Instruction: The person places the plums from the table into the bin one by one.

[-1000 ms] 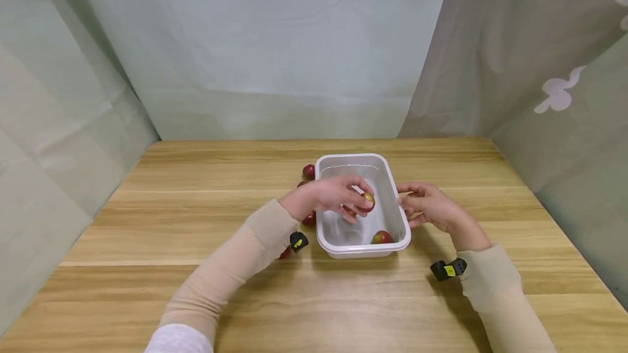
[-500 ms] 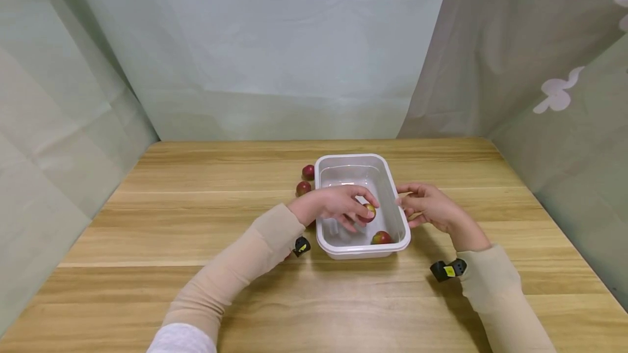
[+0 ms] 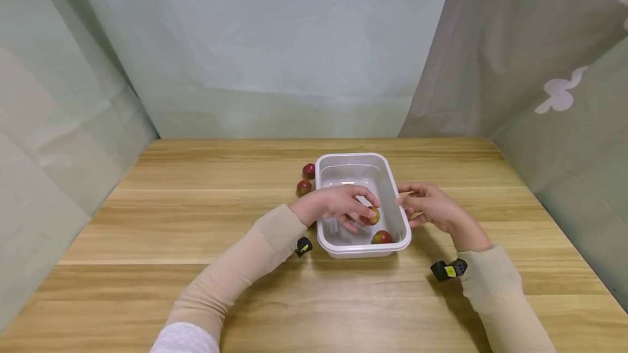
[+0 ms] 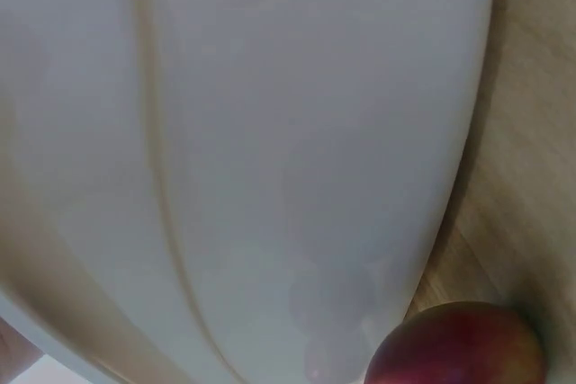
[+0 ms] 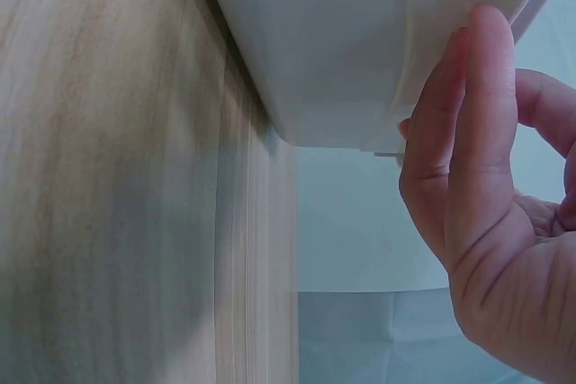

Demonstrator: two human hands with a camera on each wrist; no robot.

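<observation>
left hand (image 3: 338, 206) pinches fruit (image 3: 371, 214), now lower in tub (image 3: 392, 189), frame centre | right hand (image 3: 432, 208) steadies rim, fingers relaxed

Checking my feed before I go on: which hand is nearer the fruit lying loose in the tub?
Left. The left hand is inside the tub, holding another fruit just above the loose fruit. The right hand is outside, at the tub's right wall.

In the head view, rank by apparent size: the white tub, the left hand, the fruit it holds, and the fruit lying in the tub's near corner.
1. White tub
2. Left hand
3. The two fruits look alike in size: held fruit, partly covered by fingers, and lying fruit. No ranking.
</observation>
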